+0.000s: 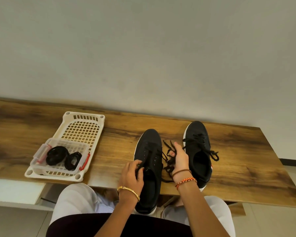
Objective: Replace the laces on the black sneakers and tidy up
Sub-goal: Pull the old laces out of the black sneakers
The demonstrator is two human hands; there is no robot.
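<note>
The near black sneaker (149,168) lay at lower centre of the frame, toe pointing away toward the wall, its heel overhanging the front edge of the wooden table (237,159). Its black lace (167,161) was partly threaded and spilled out in loose loops to the right of the shoe. The left hand (132,175) sat on the shoe's tongue area, fingers curled and pinching a bit of lace by the eyelets. The right hand (179,157), just right of the shoe, had its fingers curled around the loose tangle of that lace, holding it up off the table.

Right of that hand stood the second black sneaker (197,151), also toe-away, with its own lace tied and the ends trailing over its right side.

At left of the frame, well apart from the shoes, a cream slotted basket (83,127) rested on the table. Inside its near end sat a clear plastic box (41,165) with red clips, holding two coiled black laces (57,155).

A gold bangle (128,192) circled the left wrist; orange and brown thread bands (185,180) circled the right.
</note>
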